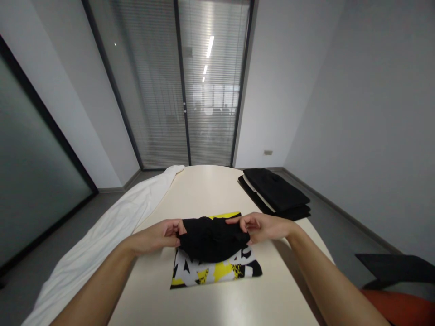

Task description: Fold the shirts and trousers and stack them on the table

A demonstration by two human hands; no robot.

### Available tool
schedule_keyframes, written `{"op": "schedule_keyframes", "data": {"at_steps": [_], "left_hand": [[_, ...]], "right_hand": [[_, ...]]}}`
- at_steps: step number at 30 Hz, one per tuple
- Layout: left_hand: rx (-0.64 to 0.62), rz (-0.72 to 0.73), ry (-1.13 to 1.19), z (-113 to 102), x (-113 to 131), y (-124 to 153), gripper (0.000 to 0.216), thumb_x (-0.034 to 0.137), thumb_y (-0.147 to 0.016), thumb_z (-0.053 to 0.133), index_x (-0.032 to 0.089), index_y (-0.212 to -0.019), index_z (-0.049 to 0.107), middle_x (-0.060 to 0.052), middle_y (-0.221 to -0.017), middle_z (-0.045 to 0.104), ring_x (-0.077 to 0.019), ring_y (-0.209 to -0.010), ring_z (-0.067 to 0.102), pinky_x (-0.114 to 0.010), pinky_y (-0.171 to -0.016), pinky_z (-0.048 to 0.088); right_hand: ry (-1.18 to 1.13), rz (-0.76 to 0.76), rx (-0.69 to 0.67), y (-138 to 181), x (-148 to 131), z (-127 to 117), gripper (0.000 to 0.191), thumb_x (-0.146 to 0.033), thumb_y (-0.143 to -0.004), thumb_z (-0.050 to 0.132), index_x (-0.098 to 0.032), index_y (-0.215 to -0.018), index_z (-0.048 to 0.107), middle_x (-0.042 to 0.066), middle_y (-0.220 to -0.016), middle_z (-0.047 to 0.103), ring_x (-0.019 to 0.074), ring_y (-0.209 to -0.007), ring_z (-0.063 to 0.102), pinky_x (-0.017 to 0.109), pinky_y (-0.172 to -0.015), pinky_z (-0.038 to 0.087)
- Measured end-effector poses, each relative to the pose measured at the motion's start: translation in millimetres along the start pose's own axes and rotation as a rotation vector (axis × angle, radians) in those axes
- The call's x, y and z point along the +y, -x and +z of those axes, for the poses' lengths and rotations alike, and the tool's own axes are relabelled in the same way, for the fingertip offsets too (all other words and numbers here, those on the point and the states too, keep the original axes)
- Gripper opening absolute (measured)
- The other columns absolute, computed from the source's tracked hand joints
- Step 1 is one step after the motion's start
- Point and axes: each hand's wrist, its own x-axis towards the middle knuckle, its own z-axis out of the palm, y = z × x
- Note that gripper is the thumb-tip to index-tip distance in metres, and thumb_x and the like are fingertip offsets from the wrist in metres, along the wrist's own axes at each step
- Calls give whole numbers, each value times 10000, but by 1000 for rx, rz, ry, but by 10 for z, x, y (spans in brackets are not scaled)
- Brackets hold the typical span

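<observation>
Cream table [207, 190] bears patterned fabric [219, 271], facing glass panels [212, 122] with blinds [156, 81].

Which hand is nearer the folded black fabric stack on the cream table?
Right. The right hand is just short of the stack's near edge; the left hand is farther, at the black cloth's left edge.

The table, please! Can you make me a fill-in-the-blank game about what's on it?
1. The left hand and right hand hold plain fabric coloured ____.
2. Besides black and white, the patterned fabric shows ____.
3. The white cloth lies along the table's ____ edge.

Missing words: black; yellow; left.
</observation>
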Motion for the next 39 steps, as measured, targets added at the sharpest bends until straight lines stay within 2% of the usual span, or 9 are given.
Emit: {"op": "schedule_keyframes", "data": {"at_steps": [4,10,14,17,20,23,27,31,39], "left_hand": [[145,99,-112,20,-35,-99,269,348,-779,734,194,-900,549,1,-874,565,-154,-826,532,-273,-745,422],[476,297,-193,7,-102,-205,269,355,-784,699,193,-964,580,-61,-989,611,-219,-978,573,-334,-876,448],[413,225,-275,-13,-204,-189,373,273,-787,666,207,-1150,616,-64,-1057,638,-219,-1042,589,-353,-952,439],[374,121,-398,8,-247,-163,495,233,-751,702,235,-1240,625,-57,-1102,648,-220,-1074,590,-357,-989,428],[353,106,-477,39,-209,-149,414,292,-744,753,242,-1150,690,-68,-1148,652,-238,-1095,593,-374,-1005,424],[354,173,-495,31,-153,-136,207,346,-810,715,223,-976,721,-72,-1115,666,-230,-1074,607,-379,-1015,420],[320,207,-426,-48,-152,-98,151,327,-804,719,207,-888,683,-71,-1129,669,-216,-1091,608,-367,-1025,420],[205,138,-446,-66,-151,-53,132,297,-748,740,194,-801,676,-74,-1134,658,-210,-1069,615,-348,-974,450],[156,103,-541,43,-22,-18,156,338,-742,756,217,-810,686,-55,-1125,642,-204,-1060,605,-345,-980,435]], "right_hand": [[80,-83,64,-55,21,7,264,-250,-712,797,-193,-784,549,143,-1499,472,285,-1426,378,437,-1156,291],[256,-230,337,-107,35,54,206,-157,-716,734,-203,-808,556,138,-1499,462,281,-1393,419,446,-1132,306],[223,-207,316,-88,64,48,206,-173,-727,715,-197,-813,529,148,-1413,534,267,-1297,512,448,-1078,372],[216,-166,314,-68,88,29,319,-220,-716,761,-198,-980,584,121,-1321,594,235,-1189,575,438,-1043,409],[319,-136,312,-66,88,20,446,-271,-705,801,-224,-1123,649,94,-1311,599,233,-1190,565,408,-1028,415],[390,-123,320,-73,90,6,258,-326,-724,793,-209,-944,726,93,-1305,607,235,-1120,599,361,-915,471],[328,-124,326,-48,112,-39,244,-359,-705,813,-176,-840,726,90,-1186,660,179,-897,641,300,-741,501],[291,-66,244,0,98,-54,264,-368,-678,830,-177,-835,740,71,-1127,675,184,-930,640,279,-731,509],[315,71,172,7,50,-3,332,-392,-624,858,-185,-873,784,65,-1155,662,141,-777,615,280,-710,517]]}}
